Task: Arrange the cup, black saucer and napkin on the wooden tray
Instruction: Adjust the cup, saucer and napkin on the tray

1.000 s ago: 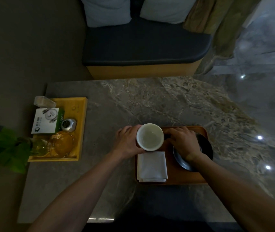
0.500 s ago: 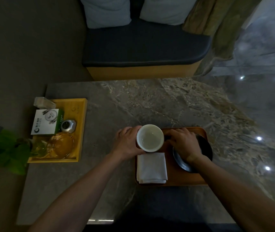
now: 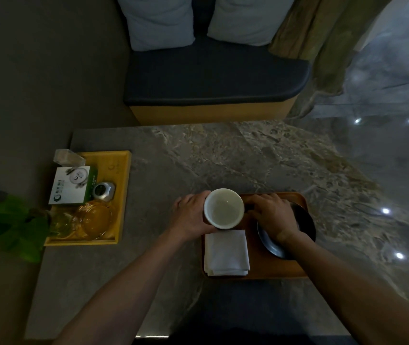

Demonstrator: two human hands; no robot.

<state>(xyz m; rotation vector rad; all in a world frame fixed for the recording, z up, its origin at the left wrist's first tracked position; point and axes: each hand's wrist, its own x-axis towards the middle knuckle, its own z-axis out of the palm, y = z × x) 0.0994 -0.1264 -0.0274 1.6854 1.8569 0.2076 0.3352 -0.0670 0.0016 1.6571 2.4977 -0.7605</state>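
A white cup (image 3: 224, 208) is held over the far left corner of the brown wooden tray (image 3: 260, 267), with my left hand (image 3: 190, 215) wrapped around its left side. A folded white napkin (image 3: 226, 252) lies on the tray's left half, just below the cup. The black saucer (image 3: 306, 225) sits on the tray's right half. My right hand (image 3: 271, 215) rests on the saucer's far left part and hides much of it; its fingers reach toward the cup's right side.
A yellow wooden tray (image 3: 121, 170) at the table's left edge holds a white-green box, a small metal jar and a glass teapot. Green leaves (image 3: 9, 225) overhang that edge. A dark cushioned bench (image 3: 213, 75) stands beyond the marble table (image 3: 223, 155).
Almost nothing has changed. Both hands keep their places on the cup and the saucer; the view has shifted very slightly.
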